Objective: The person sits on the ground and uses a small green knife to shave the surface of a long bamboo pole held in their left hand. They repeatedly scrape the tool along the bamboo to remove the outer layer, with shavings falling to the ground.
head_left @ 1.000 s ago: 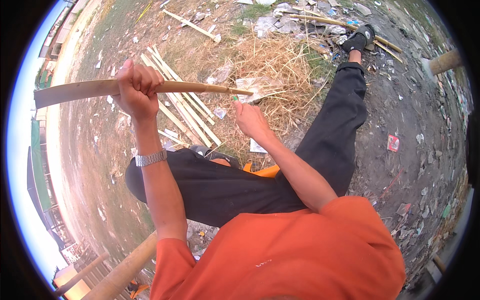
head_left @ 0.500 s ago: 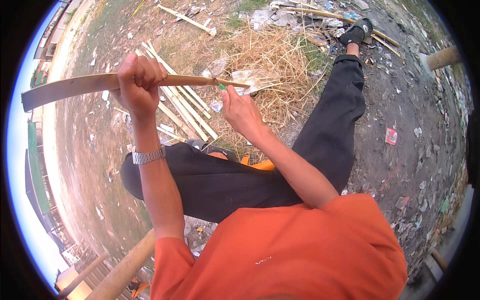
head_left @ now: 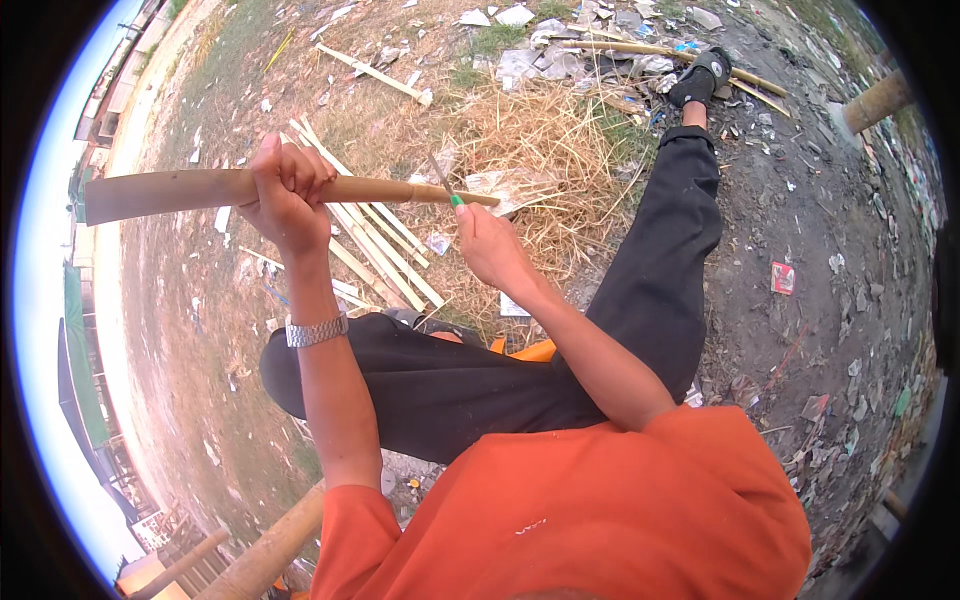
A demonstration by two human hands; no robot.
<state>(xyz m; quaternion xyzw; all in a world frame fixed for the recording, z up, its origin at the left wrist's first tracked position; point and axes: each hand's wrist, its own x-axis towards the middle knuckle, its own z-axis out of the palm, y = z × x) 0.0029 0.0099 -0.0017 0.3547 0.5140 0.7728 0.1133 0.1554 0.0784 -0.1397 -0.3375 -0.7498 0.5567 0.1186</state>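
Note:
My left hand (head_left: 288, 198) is wrapped in a fist around a long split bamboo strip (head_left: 375, 191), held up roughly level across my front. The strip's wide end reaches out to the left, and its narrower end points right. By that narrow end, my right hand (head_left: 490, 248) is closed on the green handle of a small knife (head_left: 441, 174). Its thin blade crosses the strip and points away from me, seemingly touching or just beside it. My fingers hide most of the handle.
Several pale split strips (head_left: 385, 250) lie on the ground beyond my left knee. A heap of dry shavings (head_left: 550, 150) lies ahead, with litter scattered around. My right leg (head_left: 660, 240) stretches forward. Bamboo poles (head_left: 880, 103) stand at the right edge and lower left.
The strip and both hands have come a little nearer to me, and the strip now lies more level. More of the knife blade shows, as my right hand has shifted slightly right.

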